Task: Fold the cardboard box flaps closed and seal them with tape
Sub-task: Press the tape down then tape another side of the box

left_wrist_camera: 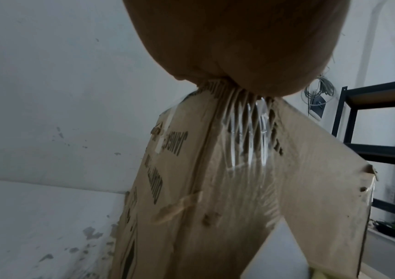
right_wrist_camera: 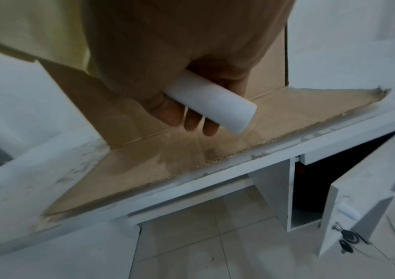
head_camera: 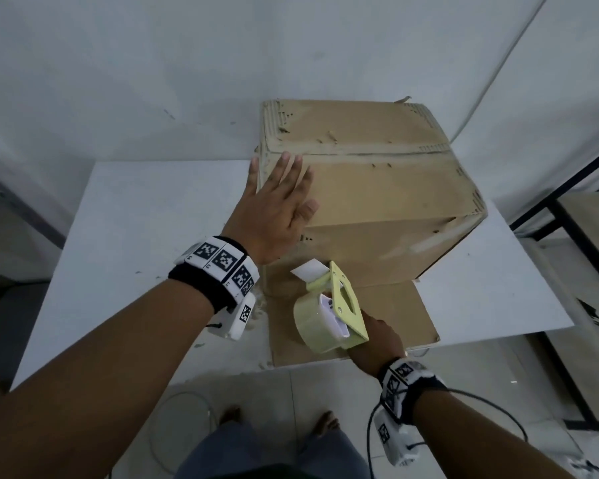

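Note:
A worn brown cardboard box (head_camera: pixel 377 188) stands on the white table (head_camera: pixel 135 236), its top flaps folded down and meeting at a seam across the top. My left hand (head_camera: pixel 279 205) lies flat, fingers straight, on the top's left near corner; in the left wrist view the palm (left_wrist_camera: pixel 239 47) presses the box (left_wrist_camera: pixel 215 188) over old clear tape. My right hand (head_camera: pixel 377 344) grips the white handle (right_wrist_camera: pixel 213 105) of a pale yellow tape dispenser (head_camera: pixel 329 312), held before the box's near side with a loose tape end sticking up. One flap (head_camera: pixel 353 323) lies flat on the table.
A black metal shelf rack (head_camera: pixel 574 209) stands to the right of the table. Grey cables (head_camera: pixel 173 426) lie on the tiled floor by my feet. Under the table's front edge a white cabinet door (right_wrist_camera: pixel 349 217) hangs open with keys in its lock.

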